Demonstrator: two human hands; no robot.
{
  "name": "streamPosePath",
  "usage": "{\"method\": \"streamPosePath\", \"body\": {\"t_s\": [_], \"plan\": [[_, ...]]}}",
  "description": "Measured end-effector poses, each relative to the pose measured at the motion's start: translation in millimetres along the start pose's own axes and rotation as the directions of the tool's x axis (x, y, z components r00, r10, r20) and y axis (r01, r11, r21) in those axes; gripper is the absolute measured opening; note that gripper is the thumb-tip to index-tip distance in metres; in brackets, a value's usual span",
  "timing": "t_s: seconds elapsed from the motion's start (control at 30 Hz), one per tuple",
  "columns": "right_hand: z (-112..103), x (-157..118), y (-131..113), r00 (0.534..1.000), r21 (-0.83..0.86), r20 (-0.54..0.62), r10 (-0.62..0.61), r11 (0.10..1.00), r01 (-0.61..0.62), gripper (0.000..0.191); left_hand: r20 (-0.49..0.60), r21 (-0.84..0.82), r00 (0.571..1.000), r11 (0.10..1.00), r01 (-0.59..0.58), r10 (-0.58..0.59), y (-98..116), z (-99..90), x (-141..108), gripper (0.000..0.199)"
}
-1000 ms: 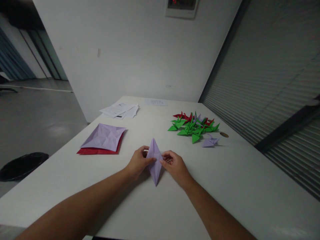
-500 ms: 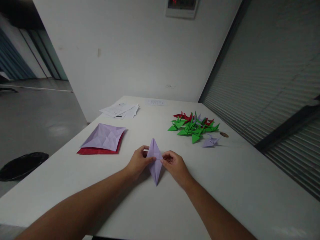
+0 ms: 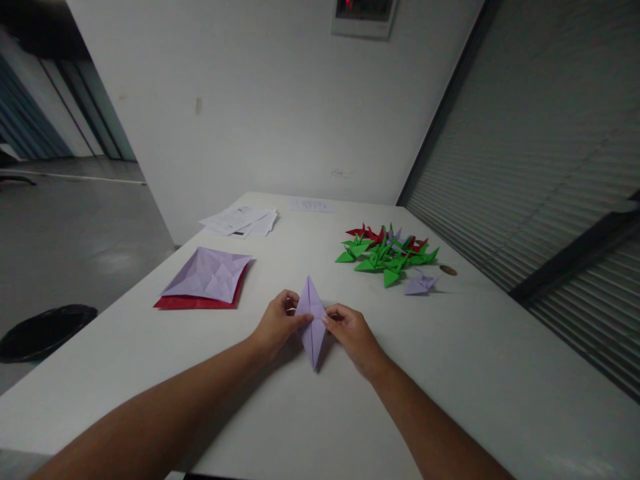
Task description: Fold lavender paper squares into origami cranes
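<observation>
A purple folded paper diamond (image 3: pixel 314 343), long and narrow with a crease down its middle, is held upright over the white table (image 3: pixel 360 420). My left hand (image 3: pixel 277 323) pinches its left side, the thumb lying across the front near the centre. On the opposite edge my right hand (image 3: pixel 351 331) grips the paper between thumb and curled fingers. Farther right lies a pile of green, red and purple folded paper cranes (image 3: pixel 383 257), with a single purple crane (image 3: pixel 421 284) just in front of it.
Creased purple paper (image 3: pixel 207 275) rests on red paper (image 3: pixel 195 303) at the left. Printed sheets (image 3: pixel 240 220) lie at the back left. A brown round disc (image 3: pixel 448 270) is near the right edge. A black-lined bin (image 3: pixel 45 331) stands on the floor.
The purple diamond has shifted very slightly right and turned a little flatter toward the camera. Fingers of my right hand have closed in more behind its right edge.
</observation>
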State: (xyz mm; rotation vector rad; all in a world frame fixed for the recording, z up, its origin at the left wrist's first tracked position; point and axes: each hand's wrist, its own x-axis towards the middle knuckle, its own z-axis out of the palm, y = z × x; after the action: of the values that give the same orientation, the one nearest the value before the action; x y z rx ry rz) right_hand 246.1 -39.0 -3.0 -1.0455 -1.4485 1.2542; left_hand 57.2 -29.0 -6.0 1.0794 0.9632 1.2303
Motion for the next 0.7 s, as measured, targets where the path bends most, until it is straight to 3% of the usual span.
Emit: {"method": "streamPosePath", "body": {"t_s": [0.13,0.3,0.37,0.53,0.7], "plan": [[0,1,3,0.999,-0.033,-0.007,-0.034,0.999,0.033,0.028,0.017,0.052,1.0,0.998,-0.023,0.022,-2,-0.8,1,0.032],[-1,-1,-3,0.989,-0.095,0.01,-0.147,0.985,0.148,0.025,-0.102,0.207,0.989,0.975,-0.08,0.103,-2,-2.4,2,0.03],[-1,-3,-9,0.977,-0.134,0.028,-0.21,0.968,0.212,0.026,-0.099,0.254,0.986,0.961,-0.107,0.136,-1,-2.9,2,0.029],[-1,-5,-14,0.961,-0.15,0.048,-0.271,0.95,0.275,0.026,0.016,0.107,0.997,0.992,-0.072,0.071,2,-1.5,0,0.028],[-2,-4,-7,0.957,-0.14,0.044,-0.287,0.947,0.291,0.017,0.024,0.03,0.998,0.998,-0.052,0.051,2,1.0,-1,0.033]]}}
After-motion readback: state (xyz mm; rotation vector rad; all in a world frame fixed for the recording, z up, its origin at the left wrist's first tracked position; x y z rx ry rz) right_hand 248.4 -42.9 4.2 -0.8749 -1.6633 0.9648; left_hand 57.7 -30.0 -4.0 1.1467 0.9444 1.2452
